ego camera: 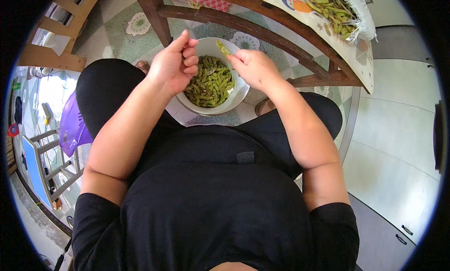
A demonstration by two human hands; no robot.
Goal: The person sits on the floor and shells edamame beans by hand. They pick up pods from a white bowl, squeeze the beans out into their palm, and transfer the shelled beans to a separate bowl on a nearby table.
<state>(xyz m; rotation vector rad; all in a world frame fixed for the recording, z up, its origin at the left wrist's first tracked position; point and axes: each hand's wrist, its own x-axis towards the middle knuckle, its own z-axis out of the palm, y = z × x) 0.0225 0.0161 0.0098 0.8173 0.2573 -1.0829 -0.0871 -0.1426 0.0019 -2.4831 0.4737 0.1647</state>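
A green soybean pod (223, 48) is pinched between the thumb and fingers of my right hand (255, 65), above the rim of a white bucket (242, 93). My left hand (177, 67) is curled into a loose fist over the bucket's left side, thumb pointing up; nothing shows in it, though its palm side is partly hidden. Inside the bucket lies a heap of green and brownish pods (212, 84). The bucket stands on the floor between my knees.
A wooden table (260, 28) runs across the front right. On its top lie more pods on stems (328, 10) beside a frayed white woven sack (364, 21). White cabinets (390, 126) line the right. At left are a purple plastic bag (74, 123) and a stool (37, 169).
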